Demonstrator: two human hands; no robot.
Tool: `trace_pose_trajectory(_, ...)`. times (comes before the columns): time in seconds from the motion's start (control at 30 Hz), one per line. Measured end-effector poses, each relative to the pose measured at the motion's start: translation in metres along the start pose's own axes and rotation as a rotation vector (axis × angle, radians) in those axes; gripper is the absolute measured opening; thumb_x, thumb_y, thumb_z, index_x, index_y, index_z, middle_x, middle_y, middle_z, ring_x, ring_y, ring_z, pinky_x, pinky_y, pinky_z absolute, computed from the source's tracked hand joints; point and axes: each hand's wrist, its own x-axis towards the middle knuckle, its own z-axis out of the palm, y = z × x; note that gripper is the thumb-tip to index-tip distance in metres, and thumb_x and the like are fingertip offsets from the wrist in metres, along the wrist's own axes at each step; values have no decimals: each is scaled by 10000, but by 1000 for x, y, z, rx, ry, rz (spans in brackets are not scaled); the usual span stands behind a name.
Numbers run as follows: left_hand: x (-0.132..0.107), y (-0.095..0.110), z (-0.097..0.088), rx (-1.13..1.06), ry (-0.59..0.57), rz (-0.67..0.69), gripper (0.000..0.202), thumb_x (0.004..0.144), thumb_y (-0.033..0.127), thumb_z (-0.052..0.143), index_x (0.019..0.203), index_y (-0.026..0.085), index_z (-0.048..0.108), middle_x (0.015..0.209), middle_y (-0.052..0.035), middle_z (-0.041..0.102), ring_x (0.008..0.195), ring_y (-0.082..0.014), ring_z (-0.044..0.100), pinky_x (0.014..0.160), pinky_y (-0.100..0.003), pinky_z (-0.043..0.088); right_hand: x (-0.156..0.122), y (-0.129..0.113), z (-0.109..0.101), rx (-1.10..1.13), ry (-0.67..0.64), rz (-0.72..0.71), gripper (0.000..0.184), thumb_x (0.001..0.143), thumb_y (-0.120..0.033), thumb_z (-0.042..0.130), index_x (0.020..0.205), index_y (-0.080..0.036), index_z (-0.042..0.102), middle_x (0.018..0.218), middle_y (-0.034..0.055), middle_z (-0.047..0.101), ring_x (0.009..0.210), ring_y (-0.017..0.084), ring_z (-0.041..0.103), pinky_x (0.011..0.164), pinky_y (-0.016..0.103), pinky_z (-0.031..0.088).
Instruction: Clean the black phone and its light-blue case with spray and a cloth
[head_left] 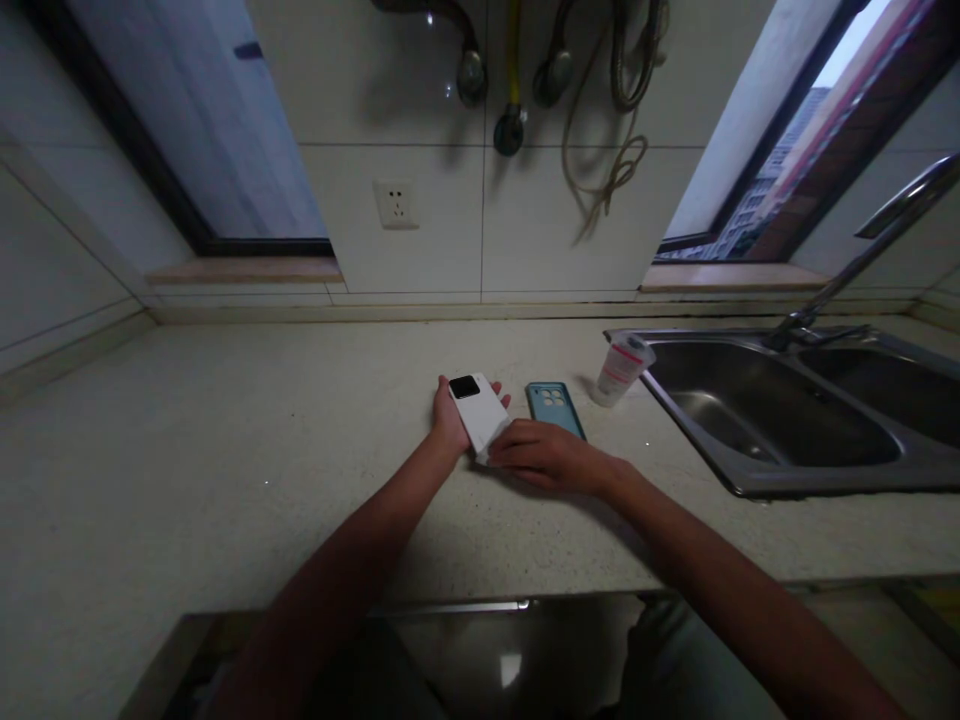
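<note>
A white phone [481, 411] with a black camera patch lies back-up, tilted, in my left hand [448, 422], whose fingers curl round its far edge. My right hand [546, 456] rests palm-down on the phone's near corner, fingers together and pressed on it. A teal phone [553, 405] lies face-down on the speckled counter [225, 440] just right of the white one, partly covered by my right hand.
A small clear plastic cup [622, 368] with a red label stands by the steel sink [772, 420], with its tap [862, 255] at right. The tiled wall carries a socket [395, 203], hoses and a cord. Windows sit on both sides. A dark glossy hob [480, 660] lies near me.
</note>
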Motion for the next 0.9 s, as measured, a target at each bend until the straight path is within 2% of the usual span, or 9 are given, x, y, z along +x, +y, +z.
trace_pose_trajectory(0.13, -1, 0, 1, 3, 12, 6, 644, 936, 638, 289, 1107, 121, 633, 891, -189, 713, 811, -329, 702, 730, -478, 554, -4, 4, -2, -81, 2, 20, 266, 939, -101, 515, 1131, -171, 684, 1067, 112, 705, 1015, 190, 635, 870, 335, 541)
trace_pose_trajectory(0.3, -1, 0, 0, 38, -25, 37, 686, 935, 652, 263, 1124, 105, 631, 848, -181, 714, 721, -313, 699, 696, -454, 552, -8, 6, -3, -198, -19, 119, 170, 940, -159, 555, 1029, -159, 700, 1015, 116, 699, 948, 196, 631, 822, 332, 523)
trace_pose_trajectory(0.47, 2, 0, -2, 13, 2, 48, 699, 935, 656, 270, 1182, 104, 620, 873, -187, 719, 738, -320, 707, 700, -458, 552, -6, 3, -4, -314, -55, 156, 121, 908, -158, 583, 954, -161, 695, 986, 110, 690, 904, 196, 610, 788, 316, 486)
trace_pose_trajectory(0.73, -4, -3, 1, 35, -25, 29, 693, 935, 651, 278, 1118, 89, 642, 856, -190, 715, 765, -309, 708, 739, -465, 564, -3, 0, -1, -398, -102, 157, 55, 835, -136, 614, 874, -162, 643, 914, 97, 672, 826, 196, 576, 725, 314, 431)
trace_pose_trajectory(0.9, -6, -5, 3, 6, 2, 35, 671, 940, 640, 281, 1092, 99, 647, 878, -196, 717, 823, -315, 713, 782, -477, 568, -3, -2, -2, -444, -103, 160, 43, 831, -139, 624, 860, -167, 641, 894, 88, 665, 817, 191, 562, 723, 316, 407)
